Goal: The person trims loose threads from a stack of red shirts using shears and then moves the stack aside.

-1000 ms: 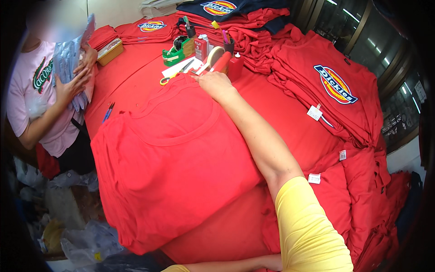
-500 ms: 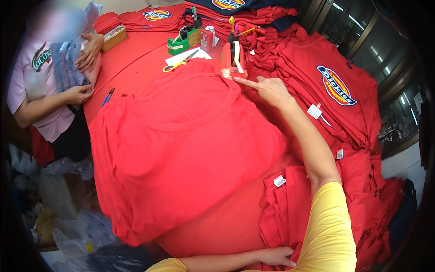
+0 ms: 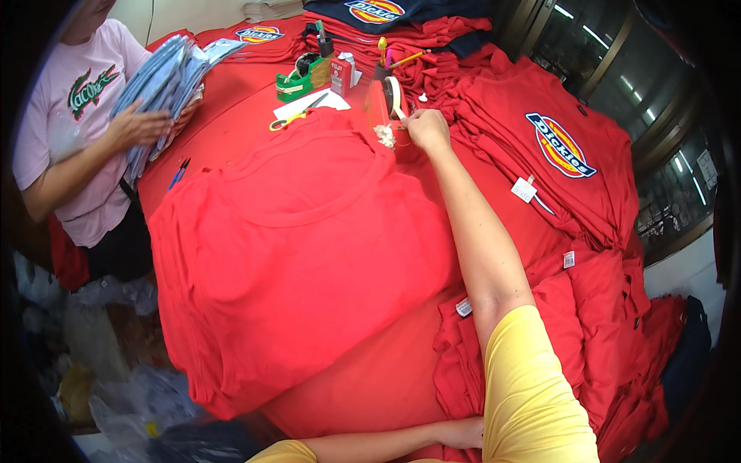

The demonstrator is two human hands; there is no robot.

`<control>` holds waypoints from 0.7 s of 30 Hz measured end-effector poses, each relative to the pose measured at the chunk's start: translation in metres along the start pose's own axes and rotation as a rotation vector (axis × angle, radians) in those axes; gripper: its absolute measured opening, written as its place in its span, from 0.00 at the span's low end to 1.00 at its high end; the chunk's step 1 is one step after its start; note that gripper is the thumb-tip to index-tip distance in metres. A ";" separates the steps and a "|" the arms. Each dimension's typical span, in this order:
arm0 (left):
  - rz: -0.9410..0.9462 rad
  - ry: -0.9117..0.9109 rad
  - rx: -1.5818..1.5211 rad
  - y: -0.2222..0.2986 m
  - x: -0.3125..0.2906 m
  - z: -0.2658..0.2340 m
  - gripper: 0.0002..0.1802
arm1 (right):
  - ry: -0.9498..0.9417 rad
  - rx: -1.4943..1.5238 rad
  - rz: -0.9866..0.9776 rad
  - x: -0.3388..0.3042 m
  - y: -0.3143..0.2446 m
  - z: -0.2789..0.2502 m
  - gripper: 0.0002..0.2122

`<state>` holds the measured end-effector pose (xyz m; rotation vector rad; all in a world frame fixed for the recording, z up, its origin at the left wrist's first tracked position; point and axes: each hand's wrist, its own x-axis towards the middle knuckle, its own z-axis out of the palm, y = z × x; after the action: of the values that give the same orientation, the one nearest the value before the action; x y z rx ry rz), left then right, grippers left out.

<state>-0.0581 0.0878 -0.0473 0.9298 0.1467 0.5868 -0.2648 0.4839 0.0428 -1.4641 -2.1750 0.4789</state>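
My right hand (image 3: 427,130) reaches to the far side, its fingers drawn together at the white tape roll (image 3: 394,96) in a red tape dispenser (image 3: 377,102). They appear to pinch the tape. Crumpled whitish scraps (image 3: 384,136) cling to the dispenser's near end. Low in the picture, my left hand (image 3: 463,433) lies by red garments at the table's near edge; its fingers are hidden behind my right sleeve. A large red shirt (image 3: 309,285) is spread in front of me, its neckline pointing away. Folded red garments (image 3: 455,363) with a white tag lie right of it.
At the left a person (image 3: 100,154) holds a bundle of bagged blue garments (image 3: 158,100). Yellow-handled scissors (image 3: 289,121), a green tape dispenser (image 3: 297,83) and a pen cup (image 3: 324,45) stand beyond the shirt. Red shirts with emblems (image 3: 559,147) are piled at the right.
My right hand has gone from an outstretched finger at the dispenser's near end to closed fingers at the roll. My left hand has slipped behind my sleeve. The other person has raised the bagged bundle.
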 end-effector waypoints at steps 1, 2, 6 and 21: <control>-0.033 -0.003 0.065 0.015 -0.004 -0.001 0.29 | -0.016 0.047 0.017 0.003 0.000 0.000 0.10; -0.070 -0.016 0.078 0.029 -0.009 0.000 0.30 | -0.026 0.092 0.038 0.005 0.004 0.000 0.10; -0.158 -0.079 0.043 0.058 -0.016 0.003 0.31 | 0.453 0.095 -0.307 0.002 0.028 0.015 0.07; 0.110 0.081 0.326 -0.029 0.012 -0.008 0.23 | 0.099 -0.116 -0.113 -0.064 0.023 -0.032 0.18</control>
<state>-0.0389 0.0867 -0.0735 1.2363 0.2708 0.7161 -0.2086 0.4341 0.0455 -1.3835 -2.2238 0.2394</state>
